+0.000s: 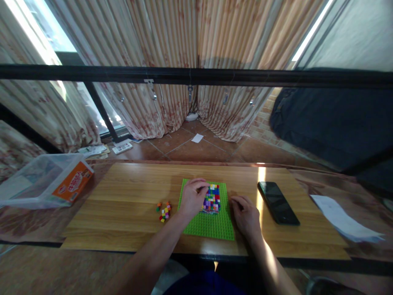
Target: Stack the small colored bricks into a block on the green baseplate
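Note:
A green studded baseplate (208, 232) lies on the table. Small bricks in many colours form a low block (214, 200) on it. My left hand (193, 197) is over the plate's left half, thumb and fingers pinched together at the block's upper left edge. Whatever the fingertips hold is too small or hidden to make out, and the hand covers the block's left side. Just off the plate's right edge, my right hand (246, 215) rests on the table with its fingers curled in; no object shows in it. Loose small bricks (165, 212) lie in a cluster left of the plate.
A black phone (278, 203) lies right of my right hand on the wooden table (123, 205). Papers (345, 217) sit farther right. A clear plastic bin (39, 176) with an orange label stands at the left. A dark rail (172, 75) crosses in front of the curtains.

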Demonstrator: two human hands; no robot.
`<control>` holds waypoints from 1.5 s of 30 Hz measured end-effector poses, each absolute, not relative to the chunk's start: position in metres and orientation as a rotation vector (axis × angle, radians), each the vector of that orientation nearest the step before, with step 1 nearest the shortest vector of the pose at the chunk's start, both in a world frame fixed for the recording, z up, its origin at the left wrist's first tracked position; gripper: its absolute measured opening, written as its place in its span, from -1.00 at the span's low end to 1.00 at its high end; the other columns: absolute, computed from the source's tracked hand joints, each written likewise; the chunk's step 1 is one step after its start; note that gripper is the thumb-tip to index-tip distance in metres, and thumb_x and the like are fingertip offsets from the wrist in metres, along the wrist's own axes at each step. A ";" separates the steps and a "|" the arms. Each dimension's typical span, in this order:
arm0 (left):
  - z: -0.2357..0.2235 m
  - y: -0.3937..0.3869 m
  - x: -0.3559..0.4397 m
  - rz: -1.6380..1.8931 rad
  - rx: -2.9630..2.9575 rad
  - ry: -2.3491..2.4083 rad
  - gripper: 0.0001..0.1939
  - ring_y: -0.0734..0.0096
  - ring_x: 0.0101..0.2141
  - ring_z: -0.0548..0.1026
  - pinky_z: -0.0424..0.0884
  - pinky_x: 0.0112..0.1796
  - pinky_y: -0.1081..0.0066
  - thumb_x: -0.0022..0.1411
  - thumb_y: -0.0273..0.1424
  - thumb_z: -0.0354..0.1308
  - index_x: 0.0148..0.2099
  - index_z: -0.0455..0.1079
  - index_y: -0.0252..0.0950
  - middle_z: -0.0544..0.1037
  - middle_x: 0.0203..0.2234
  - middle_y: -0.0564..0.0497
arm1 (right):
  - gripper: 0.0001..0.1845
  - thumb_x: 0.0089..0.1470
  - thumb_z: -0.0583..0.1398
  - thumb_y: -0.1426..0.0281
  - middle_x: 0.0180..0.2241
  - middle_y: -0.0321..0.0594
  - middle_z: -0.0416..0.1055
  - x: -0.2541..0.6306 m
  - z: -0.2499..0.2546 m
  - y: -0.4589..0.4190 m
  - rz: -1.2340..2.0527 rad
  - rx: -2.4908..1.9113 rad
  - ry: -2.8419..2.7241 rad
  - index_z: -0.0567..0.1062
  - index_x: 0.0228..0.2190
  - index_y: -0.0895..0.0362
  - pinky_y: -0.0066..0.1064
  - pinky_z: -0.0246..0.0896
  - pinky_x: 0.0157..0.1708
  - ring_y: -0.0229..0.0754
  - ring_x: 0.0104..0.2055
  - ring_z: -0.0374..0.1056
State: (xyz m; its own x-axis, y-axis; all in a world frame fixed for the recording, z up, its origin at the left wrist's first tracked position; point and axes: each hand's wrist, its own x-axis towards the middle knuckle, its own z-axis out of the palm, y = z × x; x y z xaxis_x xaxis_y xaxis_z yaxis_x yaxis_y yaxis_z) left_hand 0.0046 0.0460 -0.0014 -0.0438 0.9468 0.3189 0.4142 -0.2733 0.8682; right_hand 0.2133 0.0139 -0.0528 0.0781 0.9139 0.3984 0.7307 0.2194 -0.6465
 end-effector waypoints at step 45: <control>0.001 0.006 -0.038 1.265 1.627 1.613 -0.61 0.28 0.01 0.46 0.32 0.10 0.19 0.13 -0.58 0.11 0.02 0.42 -0.26 0.54 -0.05 -0.07 | -0.63 0.17 0.05 0.20 -0.24 -0.11 0.50 0.222 -0.065 0.016 0.183 -1.630 -1.769 0.57 -0.30 0.15 -0.32 0.27 -0.26 -0.12 -0.27 0.41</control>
State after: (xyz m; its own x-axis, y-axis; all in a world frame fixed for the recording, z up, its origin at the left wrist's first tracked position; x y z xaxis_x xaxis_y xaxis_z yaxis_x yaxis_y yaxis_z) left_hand -0.0384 0.0057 0.0006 -0.1444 0.9569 0.2518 0.4730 -0.1568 0.8670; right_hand 0.2220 0.0162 -0.0652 0.0512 0.9157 0.3987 0.8144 0.1928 -0.5473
